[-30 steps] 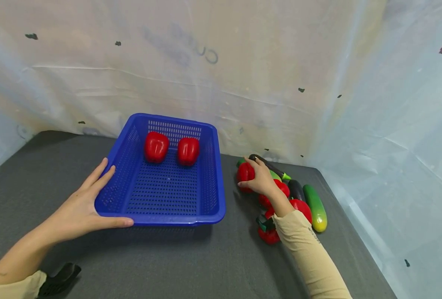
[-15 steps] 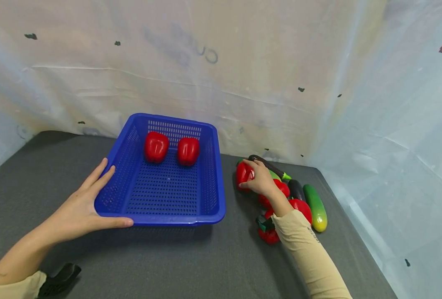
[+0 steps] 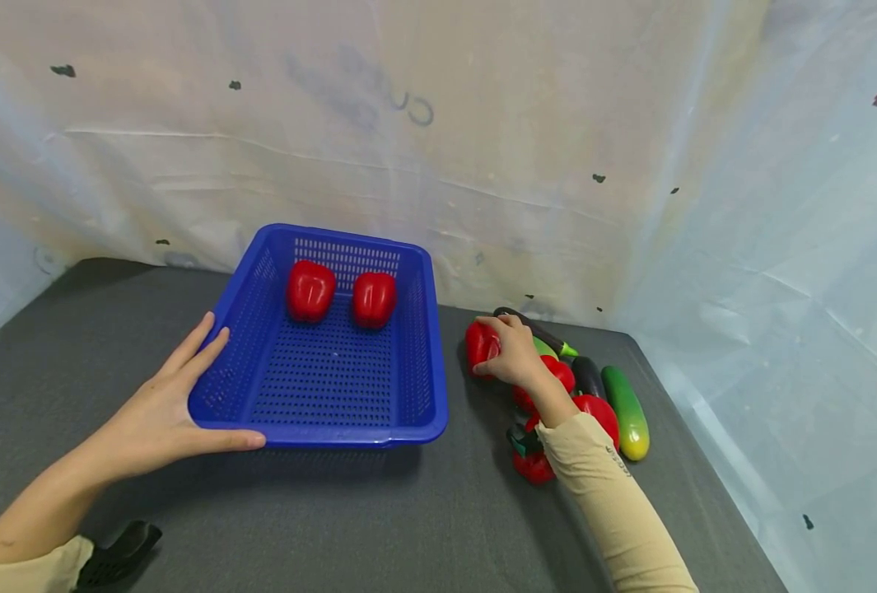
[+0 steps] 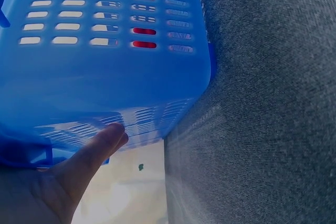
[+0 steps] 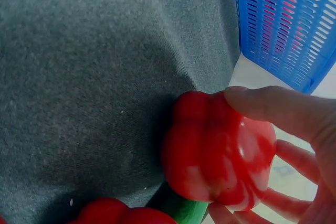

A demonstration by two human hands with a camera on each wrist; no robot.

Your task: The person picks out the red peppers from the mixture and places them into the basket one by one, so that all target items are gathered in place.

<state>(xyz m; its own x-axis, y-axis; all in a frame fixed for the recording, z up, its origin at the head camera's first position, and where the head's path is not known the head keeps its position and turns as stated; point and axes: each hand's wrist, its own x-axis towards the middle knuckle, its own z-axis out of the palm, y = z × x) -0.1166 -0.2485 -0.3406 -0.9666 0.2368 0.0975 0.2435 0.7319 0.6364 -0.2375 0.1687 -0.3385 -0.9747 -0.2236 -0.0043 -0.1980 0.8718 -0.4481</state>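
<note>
My left hand (image 3: 160, 412) is spread along the near left corner of a blue plastic basket (image 3: 319, 436). Its thumb lies along the front rim and its straight fingers touch the left side; the left wrist view shows fingers (image 4: 102, 142) against the outer wall. Two red bell peppers (image 3: 310, 291) lie inside, at the basket's far end. To the right of the basket, my right hand (image 3: 515, 354) grips another red bell pepper (image 5: 218, 150), thumb on one side and fingers on the other. The palm hides part of that pepper in the head view.
More red bell peppers (image 3: 534, 469) lie around the right forearm. Beside them are a long dark eggplant (image 3: 530, 326), another dark vegetable (image 3: 588, 377) and a green cucumber (image 3: 626, 412). Plastic sheeting (image 3: 482, 165) hangs behind the grey table (image 3: 319, 527). A black strap (image 3: 119, 556) is near the left sleeve.
The right hand's pepper has shifted slightly left, with the fingers now closed around it. The left hand and basket have stayed in place.
</note>
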